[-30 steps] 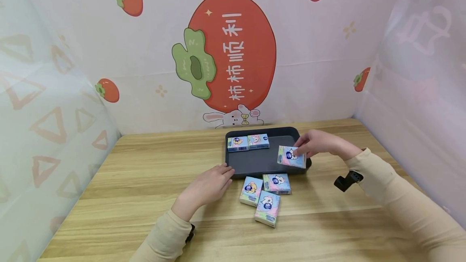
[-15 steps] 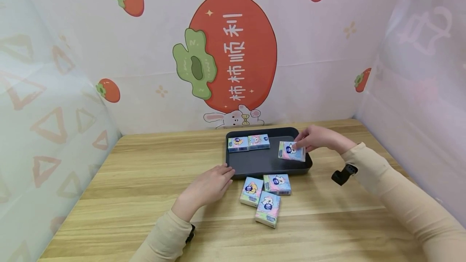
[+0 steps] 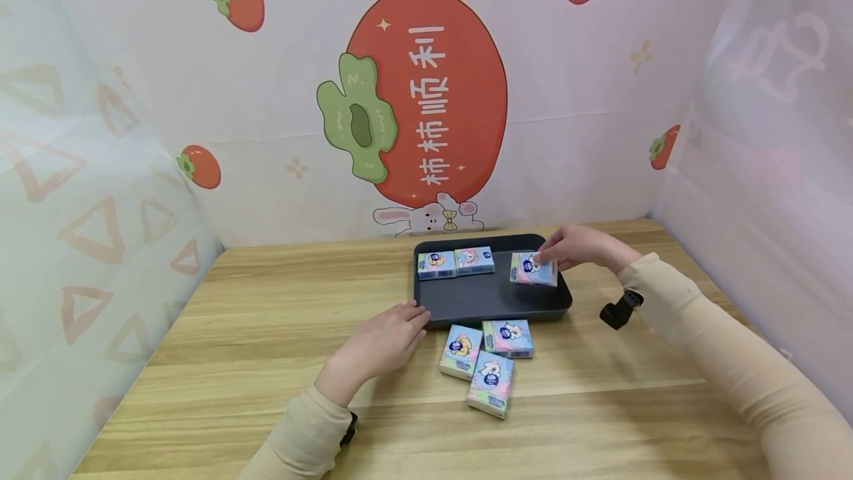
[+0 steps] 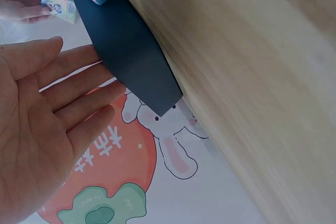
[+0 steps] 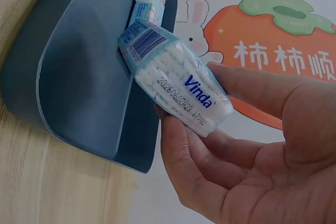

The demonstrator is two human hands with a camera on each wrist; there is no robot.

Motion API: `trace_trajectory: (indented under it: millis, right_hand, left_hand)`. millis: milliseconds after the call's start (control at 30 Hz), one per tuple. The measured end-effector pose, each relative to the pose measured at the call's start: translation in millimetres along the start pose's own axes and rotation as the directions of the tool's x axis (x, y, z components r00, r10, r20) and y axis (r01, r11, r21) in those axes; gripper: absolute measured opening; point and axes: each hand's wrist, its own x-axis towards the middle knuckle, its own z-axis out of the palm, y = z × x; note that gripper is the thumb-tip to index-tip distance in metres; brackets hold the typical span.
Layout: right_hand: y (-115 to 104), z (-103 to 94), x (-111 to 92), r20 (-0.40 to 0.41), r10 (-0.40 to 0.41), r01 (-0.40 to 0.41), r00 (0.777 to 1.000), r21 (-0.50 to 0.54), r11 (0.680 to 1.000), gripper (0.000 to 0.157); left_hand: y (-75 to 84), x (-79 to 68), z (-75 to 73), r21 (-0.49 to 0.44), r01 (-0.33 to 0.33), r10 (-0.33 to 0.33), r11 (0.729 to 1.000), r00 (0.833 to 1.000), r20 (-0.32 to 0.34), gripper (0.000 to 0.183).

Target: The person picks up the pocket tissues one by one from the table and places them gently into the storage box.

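Observation:
My right hand (image 3: 578,245) pinches a small blue-and-pink tissue pack (image 3: 533,270) between thumb and fingers, over the right part of the dark grey tray (image 3: 466,301). In the right wrist view the pack (image 5: 181,85) shows its clear end with the Vinda print, and it tilts over the tray wall (image 5: 79,77). At the tray's front left corner my left hand (image 3: 386,339) rests with fingers straight, its fingertips (image 4: 107,85) against the outer wall. Inside the tray, two tissue packs (image 3: 456,263) lie side by side along the back left.
Three more tissue packs lie on the wooden table (image 3: 280,317) in front of the tray: a left one (image 3: 461,351), a right one (image 3: 508,338) and a nearer one (image 3: 492,384). A printed cloth backdrop (image 3: 280,95) stands behind the table.
My right hand has moved the held tissue pack back, away from me, from the tray's front right toward its back right. My left hand and the other packs have stayed in place.

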Motion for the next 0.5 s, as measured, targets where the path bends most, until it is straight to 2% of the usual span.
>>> trace_trajectory:
  millis: [500]
  right_hand:
    - [-1.0,-6.6,19.4,0.01,0.061,-0.061,0.998,0.033,0.998,0.049]
  left_hand:
    - [0.5,0.0,-1.0,-0.002,-0.002,0.002,1.0,1.0,-0.004,0.038]
